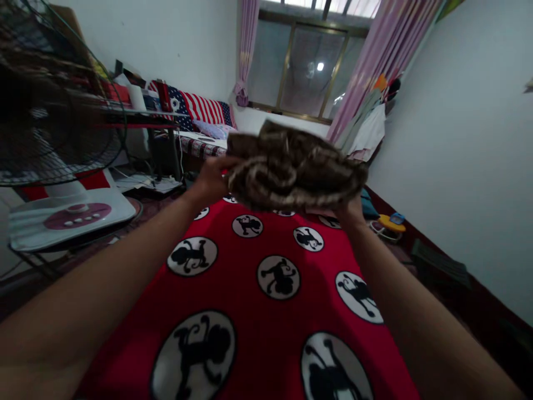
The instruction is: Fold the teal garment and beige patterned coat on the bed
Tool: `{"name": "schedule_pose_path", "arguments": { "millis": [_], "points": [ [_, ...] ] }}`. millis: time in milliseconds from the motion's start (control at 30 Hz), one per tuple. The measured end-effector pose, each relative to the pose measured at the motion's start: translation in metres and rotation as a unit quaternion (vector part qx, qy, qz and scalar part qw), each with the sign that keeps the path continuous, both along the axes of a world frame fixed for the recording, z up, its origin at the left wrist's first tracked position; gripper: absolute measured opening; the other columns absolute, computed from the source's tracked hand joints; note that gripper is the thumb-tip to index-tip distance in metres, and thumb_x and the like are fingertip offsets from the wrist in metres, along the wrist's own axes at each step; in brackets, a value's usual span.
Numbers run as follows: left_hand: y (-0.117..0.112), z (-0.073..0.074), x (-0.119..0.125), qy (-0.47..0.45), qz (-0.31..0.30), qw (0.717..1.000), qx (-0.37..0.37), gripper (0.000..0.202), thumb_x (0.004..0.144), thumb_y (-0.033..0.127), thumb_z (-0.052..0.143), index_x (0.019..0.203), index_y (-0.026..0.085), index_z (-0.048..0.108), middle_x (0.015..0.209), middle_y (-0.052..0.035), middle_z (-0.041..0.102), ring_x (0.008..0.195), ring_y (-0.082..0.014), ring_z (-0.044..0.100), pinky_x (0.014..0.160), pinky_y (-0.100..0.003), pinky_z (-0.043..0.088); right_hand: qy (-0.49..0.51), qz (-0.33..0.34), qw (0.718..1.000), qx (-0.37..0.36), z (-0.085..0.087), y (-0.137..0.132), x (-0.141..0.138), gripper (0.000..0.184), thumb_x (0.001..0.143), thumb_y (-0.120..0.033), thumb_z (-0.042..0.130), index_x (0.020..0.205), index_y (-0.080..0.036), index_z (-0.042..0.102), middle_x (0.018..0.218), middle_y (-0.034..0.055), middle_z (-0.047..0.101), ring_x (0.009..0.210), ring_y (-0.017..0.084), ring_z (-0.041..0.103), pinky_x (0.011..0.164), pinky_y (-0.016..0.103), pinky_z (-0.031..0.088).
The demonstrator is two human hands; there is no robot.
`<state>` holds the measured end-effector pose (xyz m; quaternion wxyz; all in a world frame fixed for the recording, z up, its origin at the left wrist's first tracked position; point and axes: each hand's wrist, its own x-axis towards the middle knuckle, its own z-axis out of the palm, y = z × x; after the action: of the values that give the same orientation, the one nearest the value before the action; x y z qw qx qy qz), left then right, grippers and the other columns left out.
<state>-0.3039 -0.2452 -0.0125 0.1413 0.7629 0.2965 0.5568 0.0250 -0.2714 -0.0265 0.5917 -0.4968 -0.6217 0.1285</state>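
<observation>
Both arms reach forward over the bed (266,333), which we see covered by a red blanket (245,261) printed with white circles holding black monkey figures; between the two hands we hold a brown patterned cloth (291,166), bunched and folded on itself, raised clear above the blanket and not touching it.

Left hand (214,178): at the left edge of the cloth; its fingers (227,162) are curled shut on the cloth's left end, thumb side towards us; the cloth starts right at the fingertips and runs away to the right.

Right hand (347,208): beneath the right end of the cloth; the cloth drapes over it and hides most of the fingers; from the way the bundle sits on the hand we take it as gripped from below, though the fingertips themselves cannot be made out.

The cloth is blurred; its pattern reads as brown with paler streaks, no finer detail.

Surroundings: a standing fan (50,111) at far left, its white base (70,214) with dark red buttons near the bed's left side; a second bed with a stars-and-stripes cover (200,108) against the left wall; a window (310,72) at the far end with pink curtains (383,50) either side; clothes hanging (368,125) by the right wall; small coloured toys (391,222) on the floor to the right of the bed.
</observation>
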Motion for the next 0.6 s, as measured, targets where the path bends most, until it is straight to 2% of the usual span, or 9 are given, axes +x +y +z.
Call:
{"name": "schedule_pose_path", "arguments": {
  "millis": [67, 133, 200, 267, 333, 400, 433, 500, 600],
  "points": [
    [-0.013, -0.056, -0.007, 0.072, -0.056, 0.991, -0.096, 0.016, 0.061, 0.015, 0.060, 0.073, 0.018, 0.071, 0.095, -0.0055, 0.073, 0.102, -0.0266, 0.066, 0.096, -0.041, 0.049, -0.004, 0.011, 1.000, -0.019, -0.052, -0.019, 0.011, 0.050, 0.061, -0.028, 0.070, 0.111, -0.019, 0.068, 0.118, 0.0079, 0.069, 0.114, 0.029, 0.059, 0.101, 0.047, 0.044],
    [-0.024, -0.103, -0.013, 0.152, -0.121, 0.962, -0.190, 0.025, 0.054, 0.011, 0.053, 0.067, 0.021, 0.072, 0.095, -0.0049, 0.074, 0.108, -0.0265, 0.064, 0.098, -0.039, 0.048, 0.024, -0.034, 0.996, -0.085, -0.103, -0.035, 0.020, 0.045, 0.059, -0.026, 0.068, 0.102, -0.017, 0.070, 0.109, 0.0088, 0.072, 0.107, 0.029, 0.063, 0.101, 0.050, 0.044],
    [-0.031, -0.128, -0.016, 0.160, -0.087, 0.956, -0.231, 0.029, 0.052, 0.011, 0.047, 0.064, 0.023, 0.072, 0.091, -0.0033, 0.074, 0.107, -0.0251, 0.064, 0.101, -0.039, 0.046, 0.067, -0.088, 0.987, -0.118, -0.141, -0.046, 0.024, 0.038, 0.061, -0.029, 0.063, 0.096, -0.016, 0.070, 0.100, 0.0102, 0.073, 0.099, 0.028, 0.066, 0.098, 0.052, 0.045],
    [-0.033, -0.126, -0.015, 0.124, 0.011, 0.964, -0.233, 0.027, 0.055, 0.011, 0.044, 0.059, 0.023, 0.068, 0.083, -0.0025, 0.074, 0.098, -0.0233, 0.066, 0.098, -0.037, 0.048, 0.092, -0.104, 0.984, -0.110, -0.157, -0.052, 0.020, 0.038, 0.067, -0.035, 0.060, 0.098, -0.015, 0.069, 0.098, 0.0116, 0.073, 0.096, 0.027, 0.067, 0.095, 0.050, 0.048],
    [-0.034, -0.111, -0.004, 0.077, 0.125, 0.972, -0.183, 0.028, 0.061, 0.011, 0.042, 0.061, 0.022, 0.068, 0.085, -0.0026, 0.073, 0.093, -0.0217, 0.067, 0.096, -0.035, 0.049, 0.070, -0.091, 0.990, -0.086, -0.158, -0.055, 0.012, 0.041, 0.073, -0.041, 0.058, 0.102, -0.014, 0.067, 0.101, 0.0127, 0.072, 0.097, 0.026, 0.066, 0.094, 0.048, 0.048],
    [-0.034, -0.096, 0.015, 0.056, 0.187, 0.975, -0.110, 0.031, 0.070, 0.012, 0.043, 0.077, 0.021, 0.071, 0.098, -0.0035, 0.071, 0.100, -0.0209, 0.064, 0.098, -0.033, 0.046, 0.007, -0.078, 0.995, -0.060, -0.152, -0.057, 0.003, 0.041, 0.077, -0.044, 0.058, 0.105, -0.015, 0.067, 0.105, 0.0132, 0.070, 0.100, 0.026, 0.064, 0.095, 0.046, 0.047],
    [-0.036, -0.092, 0.028, 0.068, 0.189, 0.976, -0.085, 0.031, 0.075, 0.015, 0.045, 0.088, 0.021, 0.072, 0.106, -0.0044, 0.070, 0.104, -0.0211, 0.062, 0.100, -0.033, 0.045, -0.028, -0.073, 0.996, -0.047, -0.149, -0.058, 0.000, 0.041, 0.079, -0.045, 0.059, 0.106, -0.015, 0.066, 0.108, 0.0133, 0.068, 0.102, 0.026, 0.062, 0.096, 0.045, 0.047],
    [-0.041, -0.096, 0.055, 0.129, 0.158, 0.977, -0.067, 0.031, 0.082, 0.028, 0.052, 0.107, 0.020, 0.069, 0.119, -0.0074, 0.065, 0.114, -0.0237, 0.057, 0.103, -0.035, 0.042, -0.076, -0.066, 0.995, -0.025, -0.145, -0.061, -0.003, 0.041, 0.081, -0.045, 0.059, 0.110, -0.016, 0.064, 0.114, 0.0135, 0.065, 0.107, 0.026, 0.060, 0.096, 0.044, 0.046],
    [-0.053, -0.118, 0.088, 0.224, 0.129, 0.964, -0.059, 0.051, 0.079, 0.048, 0.063, 0.122, 0.021, 0.062, 0.130, -0.0107, 0.059, 0.124, -0.0304, 0.048, 0.109, -0.047, 0.032, -0.101, -0.057, 0.993, -0.012, -0.146, -0.064, 0.001, 0.044, 0.083, -0.042, 0.059, 0.119, -0.017, 0.060, 0.122, 0.0134, 0.061, 0.115, 0.026, 0.055, 0.099, 0.044, 0.044]
  ]
}}
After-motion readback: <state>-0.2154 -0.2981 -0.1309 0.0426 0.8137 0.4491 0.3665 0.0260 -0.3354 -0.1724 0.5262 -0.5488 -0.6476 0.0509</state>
